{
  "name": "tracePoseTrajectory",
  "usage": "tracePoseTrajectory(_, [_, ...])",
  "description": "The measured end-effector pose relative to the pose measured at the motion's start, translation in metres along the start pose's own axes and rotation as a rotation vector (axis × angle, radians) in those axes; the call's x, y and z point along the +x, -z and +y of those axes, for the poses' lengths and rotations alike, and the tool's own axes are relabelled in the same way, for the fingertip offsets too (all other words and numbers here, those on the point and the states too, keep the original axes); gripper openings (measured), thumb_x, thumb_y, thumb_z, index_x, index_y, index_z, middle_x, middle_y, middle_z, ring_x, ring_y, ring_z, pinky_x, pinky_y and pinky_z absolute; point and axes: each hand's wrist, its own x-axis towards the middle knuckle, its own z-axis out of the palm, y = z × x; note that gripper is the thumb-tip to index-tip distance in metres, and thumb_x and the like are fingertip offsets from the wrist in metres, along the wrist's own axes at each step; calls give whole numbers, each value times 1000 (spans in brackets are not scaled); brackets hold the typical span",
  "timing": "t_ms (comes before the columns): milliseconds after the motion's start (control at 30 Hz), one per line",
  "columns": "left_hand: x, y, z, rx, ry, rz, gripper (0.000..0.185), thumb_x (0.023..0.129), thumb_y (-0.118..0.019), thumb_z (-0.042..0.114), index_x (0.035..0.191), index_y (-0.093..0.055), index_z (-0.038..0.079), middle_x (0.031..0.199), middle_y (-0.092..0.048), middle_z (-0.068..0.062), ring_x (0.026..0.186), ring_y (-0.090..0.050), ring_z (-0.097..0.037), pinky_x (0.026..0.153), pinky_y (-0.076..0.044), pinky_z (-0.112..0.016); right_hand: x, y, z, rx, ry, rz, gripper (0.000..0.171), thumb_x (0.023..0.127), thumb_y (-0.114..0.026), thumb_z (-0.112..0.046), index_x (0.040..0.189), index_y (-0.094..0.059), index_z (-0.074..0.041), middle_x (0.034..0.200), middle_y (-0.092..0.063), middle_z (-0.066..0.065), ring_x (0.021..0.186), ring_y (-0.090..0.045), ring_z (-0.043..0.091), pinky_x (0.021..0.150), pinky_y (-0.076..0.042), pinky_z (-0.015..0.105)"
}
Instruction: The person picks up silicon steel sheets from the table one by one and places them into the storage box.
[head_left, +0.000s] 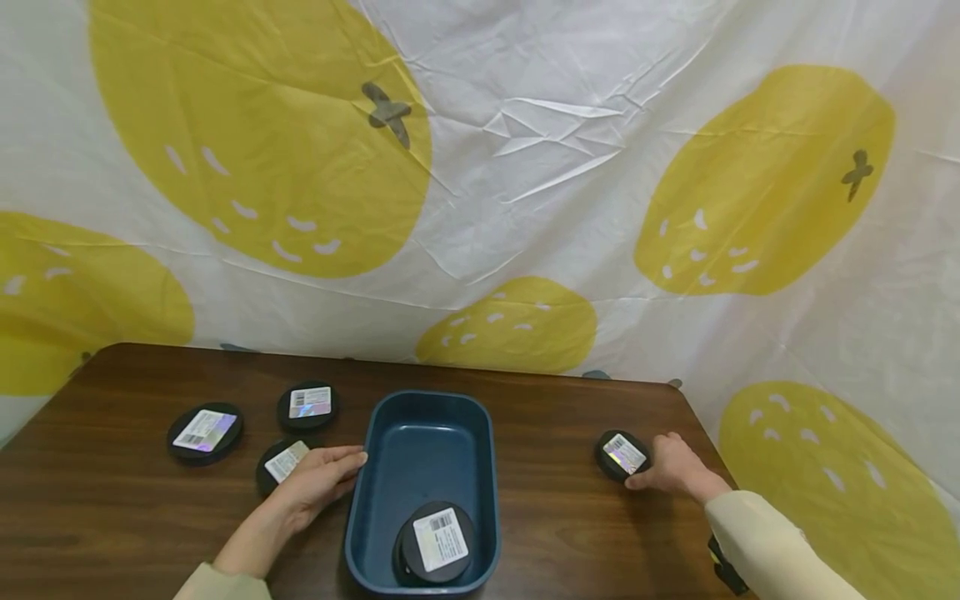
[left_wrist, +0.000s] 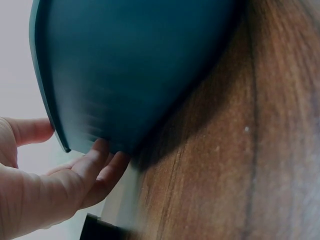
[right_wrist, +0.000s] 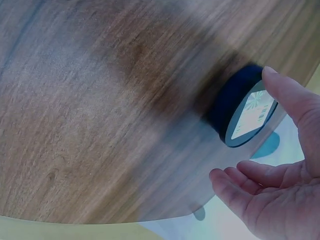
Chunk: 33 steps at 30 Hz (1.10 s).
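Observation:
A deep blue rectangular tub point(head_left: 428, 400) stands in the middle of the table. My left hand point(head_left: 318, 482) holds its left wall, thumb at the rim and fingers against the outside, as the left wrist view point(left_wrist: 65, 185) shows. Inside the tub's near end lies a black round disc point(head_left: 437, 542) with a white barcode label, apparently on top of another. On the right, my right hand point(head_left: 675, 468) reaches round a similar labelled black disc point(right_wrist: 252, 112) lying on the table. Its thumb is at the disc's edge; the other fingers stand apart from it.
Left of the tub lie three more labelled black discs: one at far left point(head_left: 205, 433), one behind point(head_left: 308, 405), one partly hidden by the left hand point(head_left: 281, 462). The brown wooden table point(head_left: 555, 517) meets a lemon-print curtain point(head_left: 525, 225) at its back and right.

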Motion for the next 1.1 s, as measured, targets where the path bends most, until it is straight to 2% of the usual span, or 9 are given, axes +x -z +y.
tracePoseTrajectory(300, [-2,-1,-1,-3,12,6,45,98,-42,7,128,-33,-25,129,-46,-34,116,-50,-27,100,-41,-42,3,-3,1,17,3,-2,60,63,-85,-31,90,-55,14,84,-52,17,81,-51,30,74,-49,45])
tracePoseTrajectory(500, [0,1,-2,-1,8,0,46,98,-43,8,128,-33,-25,129,-46,-34,116,-50,-27,100,-41,-45,4,-6,-2,28,10,-2,57,65,-83,-32,87,-55,13,82,-52,16,79,-50,29,72,-48,44])
tracePoseTrajectory(833, [-1,0,0,-4,6,-1,46,98,-42,8,129,-33,-25,129,-47,-34,117,-49,-27,101,-39,-45,8,-10,-6,29,-44,-28,63,69,-80,-36,93,-53,16,87,-48,19,75,-50,27,69,-48,41])
tracePoseTrajectory(1100, [-1,1,0,-5,-1,-2,47,98,-44,9,128,-33,-25,130,-45,-34,120,-47,-31,102,-37,-48,14,-13,-7,28,-63,-27,67,67,-81,-39,93,-53,16,88,-48,19,77,-51,28,71,-49,42])
